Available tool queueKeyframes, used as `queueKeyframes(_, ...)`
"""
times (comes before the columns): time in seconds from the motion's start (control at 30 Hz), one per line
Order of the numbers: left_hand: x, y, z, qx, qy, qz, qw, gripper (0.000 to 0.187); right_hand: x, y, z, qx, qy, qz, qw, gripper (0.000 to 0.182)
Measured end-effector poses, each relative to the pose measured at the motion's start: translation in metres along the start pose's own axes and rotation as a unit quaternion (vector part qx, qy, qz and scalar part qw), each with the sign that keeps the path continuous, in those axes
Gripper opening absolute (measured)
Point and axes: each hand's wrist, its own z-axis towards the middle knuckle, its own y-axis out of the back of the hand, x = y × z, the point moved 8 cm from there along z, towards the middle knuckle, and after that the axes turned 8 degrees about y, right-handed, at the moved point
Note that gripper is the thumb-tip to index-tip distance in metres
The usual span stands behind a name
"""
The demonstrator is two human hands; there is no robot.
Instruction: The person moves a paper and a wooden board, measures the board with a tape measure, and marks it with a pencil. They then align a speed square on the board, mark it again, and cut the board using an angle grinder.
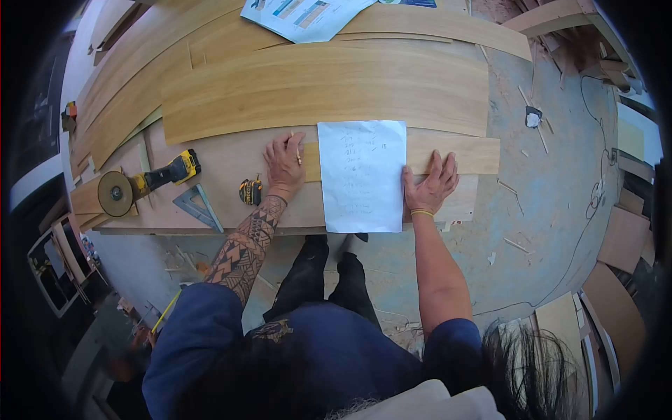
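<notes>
A sheet of paper with handwritten figures lies on the worktable, over a narrow wooden strip. My left hand rests on the board to the left of the sheet, its fingers closed around a short pencil. At the sheet's right edge, my right hand lies with fingers spread on the strip, and its thumb touches the paper. Close to my left wrist sits a black and yellow tape measure. The part of the strip under the paper is hidden.
Left on the table are a cordless angle grinder and a speed square. Wide wooden panels stretch behind, with printed sheets on top. Wood scraps and a cable lie on the floor to the right.
</notes>
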Motion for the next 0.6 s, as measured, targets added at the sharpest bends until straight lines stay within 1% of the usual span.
queueKeyframes(0.07,-0.004,0.015,-0.003,-0.02,-0.023,0.021,0.999,0.038,0.004,-0.001,-0.005,-0.001,-0.002,0.004,1.0,0.089)
queueKeyframes(0.1,-0.018,-0.008,-0.008,-0.016,-0.019,-0.007,1.0,0.038,-0.016,0.014,-0.003,-0.002,0.004,-0.025,1.0,0.089)
queueKeyframes(0.2,-0.01,0.004,0.001,-0.034,-0.038,0.014,0.999,0.033,-0.003,-0.001,0.002,-0.001,0.004,-0.018,1.0,0.088)
queueKeyframes(0.27,-0.013,0.006,0.003,-0.022,-0.062,0.018,0.998,0.026,-0.002,-0.004,0.004,-0.008,0.006,-0.011,1.0,0.088)
queueKeyframes(0.4,-0.016,0.008,0.001,-0.025,-0.078,0.013,0.997,0.024,-0.002,-0.004,0.002,-0.004,0.01,-0.011,1.0,0.088)
queueKeyframes(0.47,-0.016,0.007,-0.003,-0.045,-0.088,0.006,0.995,0.023,-0.004,-0.002,0.0,-0.019,0.008,0.01,1.0,0.089)
queueKeyframes(0.6,-0.016,0.007,-0.002,-0.049,-0.108,-0.019,0.993,0.022,-0.001,-0.002,-0.001,-0.035,0.028,0.001,0.999,0.091)
